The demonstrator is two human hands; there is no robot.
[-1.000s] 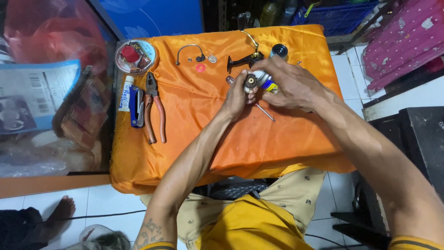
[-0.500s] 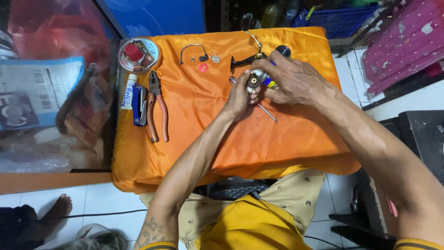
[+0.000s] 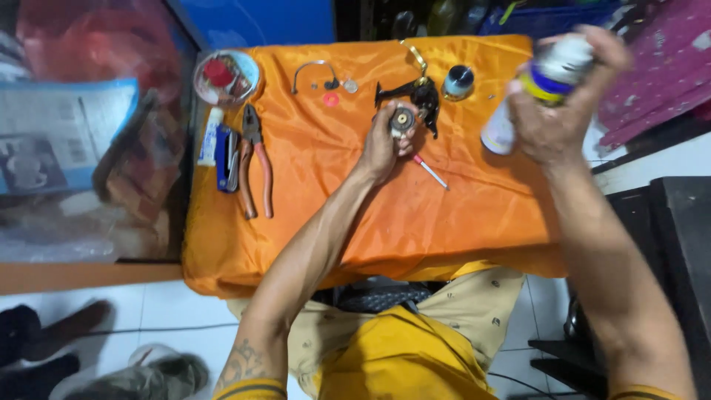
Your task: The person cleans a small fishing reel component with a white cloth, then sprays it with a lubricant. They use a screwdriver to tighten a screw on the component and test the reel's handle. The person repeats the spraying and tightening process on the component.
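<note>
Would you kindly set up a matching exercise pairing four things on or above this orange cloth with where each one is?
Things:
1. spray can
2. round metal part
3. pliers
4. small dish

Places:
A. at the cloth's far left corner
B. lying flat near the left edge of the orange cloth
C. raised in the right hand
D. gripped in the left hand at mid-cloth

Pairs: 1-C, 2-D, 3-B, 4-A

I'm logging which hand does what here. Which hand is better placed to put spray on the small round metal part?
Probably the right hand: it holds the spray can raised beside the table, free to aim. The left hand is occupied gripping the round metal part over the orange cloth.
</note>
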